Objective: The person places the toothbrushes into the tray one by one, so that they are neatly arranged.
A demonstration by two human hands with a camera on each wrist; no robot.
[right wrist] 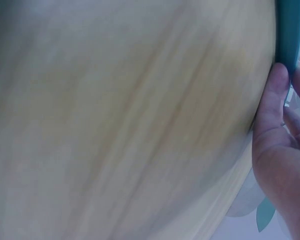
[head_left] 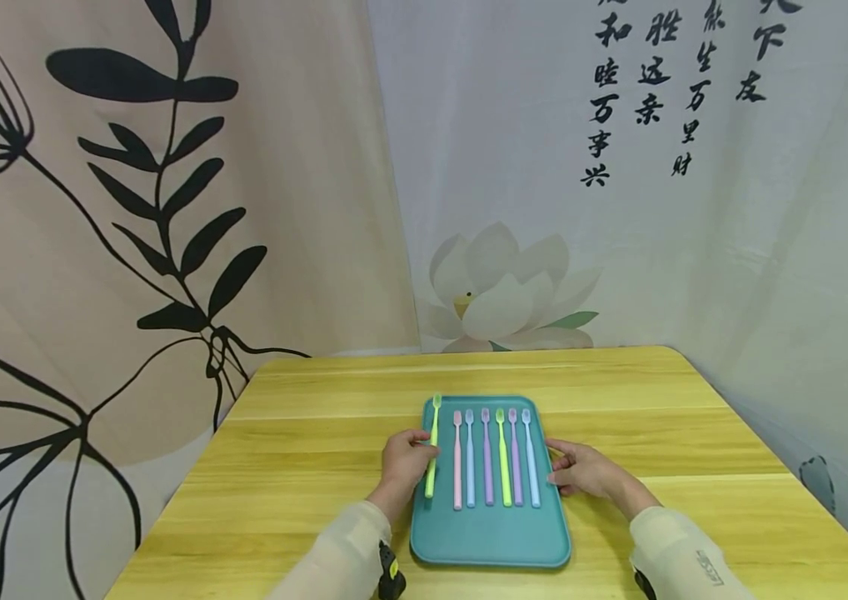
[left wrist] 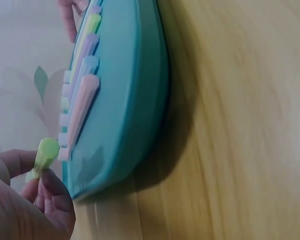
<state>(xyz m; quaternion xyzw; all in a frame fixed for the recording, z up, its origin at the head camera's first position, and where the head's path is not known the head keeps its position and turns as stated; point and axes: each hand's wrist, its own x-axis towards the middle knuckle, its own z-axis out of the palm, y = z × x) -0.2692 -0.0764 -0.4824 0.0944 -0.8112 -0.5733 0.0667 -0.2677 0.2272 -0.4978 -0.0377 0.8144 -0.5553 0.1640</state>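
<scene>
A teal tray (head_left: 490,537) lies on the table with several toothbrushes in a row on it, side by side, heads toward the far end. From left to right they run pink (head_left: 457,467), blue (head_left: 470,467), purple (head_left: 487,467), yellow-green (head_left: 503,467), purple, blue. My left hand (head_left: 403,465) pinches another yellow-green toothbrush (left wrist: 48,150) between thumb and fingers, over the tray's left edge and apart from the row. On the opposite side, my right hand (head_left: 591,472) holds the tray's right rim, thumb against the outer wall (right wrist: 289,35) in the right wrist view.
The wooden table (head_left: 304,492) extends around the tray on all sides. Behind it hangs a cloth backdrop (head_left: 319,167) with printed plants, a pale flower and black characters. Both forearms reach in from the near edge in light sleeves (head_left: 341,546).
</scene>
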